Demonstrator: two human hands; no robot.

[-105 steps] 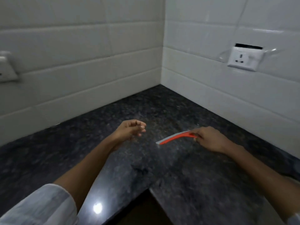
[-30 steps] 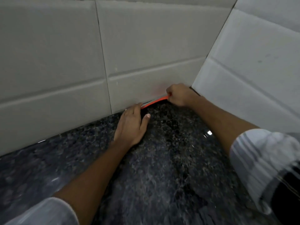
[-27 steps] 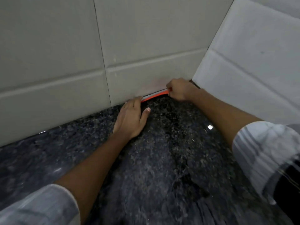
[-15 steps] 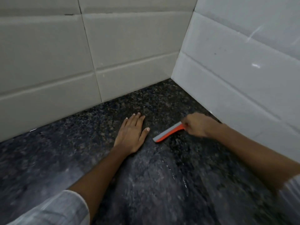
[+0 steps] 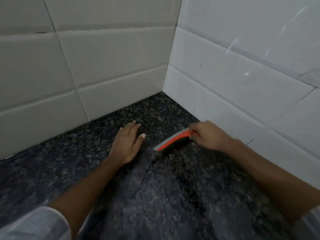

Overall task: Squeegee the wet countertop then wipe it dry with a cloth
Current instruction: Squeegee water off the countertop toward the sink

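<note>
A small orange squeegee (image 5: 171, 140) with a grey blade edge rests on the dark speckled granite countertop (image 5: 173, 196), a little out from the corner of the walls. My right hand (image 5: 207, 134) is shut on its right end, close to the right wall. My left hand (image 5: 126, 144) lies flat on the counter with its fingers together and the thumb out, just left of the blade's free end and not touching it. Thin streaks of water glint on the stone in front of the squeegee. No cloth is in view.
White tiled walls (image 5: 107, 66) rise at the back and on the right (image 5: 242, 75), meeting in a corner beyond my hands. The counter stretches on to the left and toward me. My light sleeve (image 5: 34, 224) shows at the bottom left.
A second ago the squeegee was pressed against the foot of the back wall with my left hand beside it. My right hand has since dragged it toward me, away from the wall. The left hand stayed flat.
</note>
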